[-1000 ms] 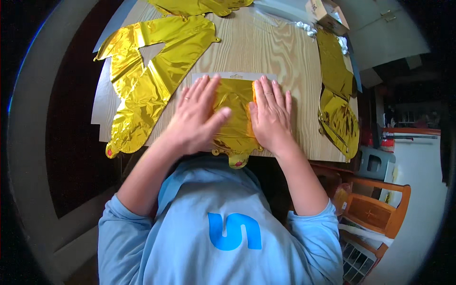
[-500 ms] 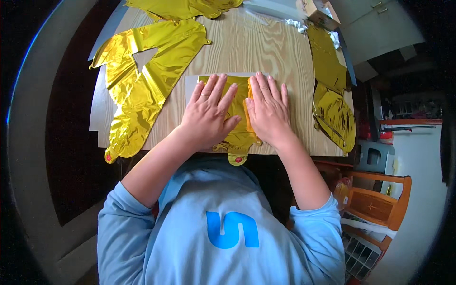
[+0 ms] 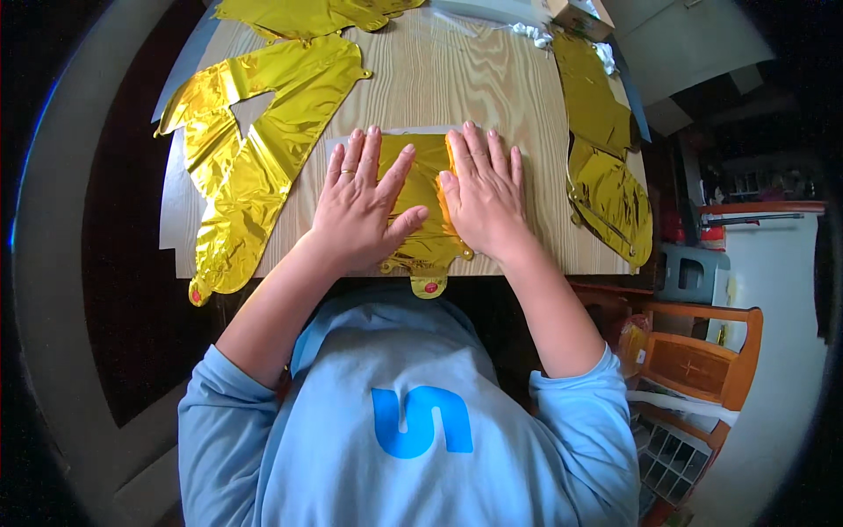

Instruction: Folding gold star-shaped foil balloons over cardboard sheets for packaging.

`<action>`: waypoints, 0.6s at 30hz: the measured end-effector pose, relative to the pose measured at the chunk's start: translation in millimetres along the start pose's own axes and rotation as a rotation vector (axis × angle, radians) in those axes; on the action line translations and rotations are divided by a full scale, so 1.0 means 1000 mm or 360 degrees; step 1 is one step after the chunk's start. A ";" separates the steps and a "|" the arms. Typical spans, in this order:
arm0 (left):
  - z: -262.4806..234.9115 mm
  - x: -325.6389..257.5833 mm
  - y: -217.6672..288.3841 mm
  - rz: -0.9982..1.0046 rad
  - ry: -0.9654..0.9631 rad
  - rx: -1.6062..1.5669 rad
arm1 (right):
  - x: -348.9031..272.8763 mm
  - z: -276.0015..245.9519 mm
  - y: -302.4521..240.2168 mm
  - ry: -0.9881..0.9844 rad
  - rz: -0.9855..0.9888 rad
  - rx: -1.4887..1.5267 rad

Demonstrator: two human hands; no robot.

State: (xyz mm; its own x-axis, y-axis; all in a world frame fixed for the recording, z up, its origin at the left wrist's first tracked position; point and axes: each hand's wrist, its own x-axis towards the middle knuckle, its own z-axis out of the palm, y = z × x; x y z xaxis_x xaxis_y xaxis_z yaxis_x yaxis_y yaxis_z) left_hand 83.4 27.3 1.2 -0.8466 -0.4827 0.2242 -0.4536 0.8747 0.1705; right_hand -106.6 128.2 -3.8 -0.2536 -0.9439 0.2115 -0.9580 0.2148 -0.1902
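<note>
A gold foil balloon (image 3: 421, 176), folded into a flat rectangle, lies at the table's near edge on a pale thin sheet (image 3: 333, 149). Its tab with a red spot hangs over the edge towards me. My left hand (image 3: 362, 202) rests palm down across the left side of the foil, fingers stretched and the index finger apart from the others. Flat on the right side lies my right hand (image 3: 485, 193), along a crumpled, orange-looking edge of the foil. Neither hand grips anything. Both palms hide part of the foil beneath.
A large flat gold foil balloon (image 3: 255, 158) with a triangular hole covers the table's left. More gold foil (image 3: 307, 16) lies at the far edge, and another piece (image 3: 606, 176) at the right. A small box (image 3: 580, 16) stands far right. Beyond the table is a wooden chair (image 3: 694, 351).
My left hand has slid a little to the left over the foil, and its index finger has spread away. My right hand stays about where it was. The whole view has shifted slightly.
</note>
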 end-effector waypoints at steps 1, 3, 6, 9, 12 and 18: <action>-0.003 0.001 -0.002 -0.0025 -0.0060 -0.0133 | 0.001 0.000 0.000 -0.0010 0.0005 0.0002; -0.012 0.005 -0.014 -0.0075 -0.0180 -0.0397 | 0.001 0.001 0.001 -0.0029 0.0012 0.0009; -0.028 -0.001 -0.044 -0.0196 -0.0170 -0.1430 | 0.003 -0.005 0.000 -0.0106 0.0035 0.0062; -0.054 -0.026 -0.042 0.0130 -0.0066 -0.0782 | 0.000 -0.006 0.001 -0.0126 0.0035 0.0098; -0.057 -0.042 -0.031 0.0394 -0.0014 -0.0297 | -0.002 -0.007 -0.001 -0.0136 0.0059 0.0103; -0.050 -0.037 -0.026 0.0807 0.0255 -0.0148 | -0.004 -0.009 0.000 -0.0120 0.0032 0.0097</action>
State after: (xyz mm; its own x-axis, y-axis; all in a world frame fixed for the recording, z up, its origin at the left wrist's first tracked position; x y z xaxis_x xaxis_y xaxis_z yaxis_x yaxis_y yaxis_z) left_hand 140.2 20.2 37.0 -0.8965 -0.0080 0.4430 0.0335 0.9958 0.0857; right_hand -106.6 133.9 4.0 -0.2594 -0.9564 0.1345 -0.9424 0.2202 -0.2518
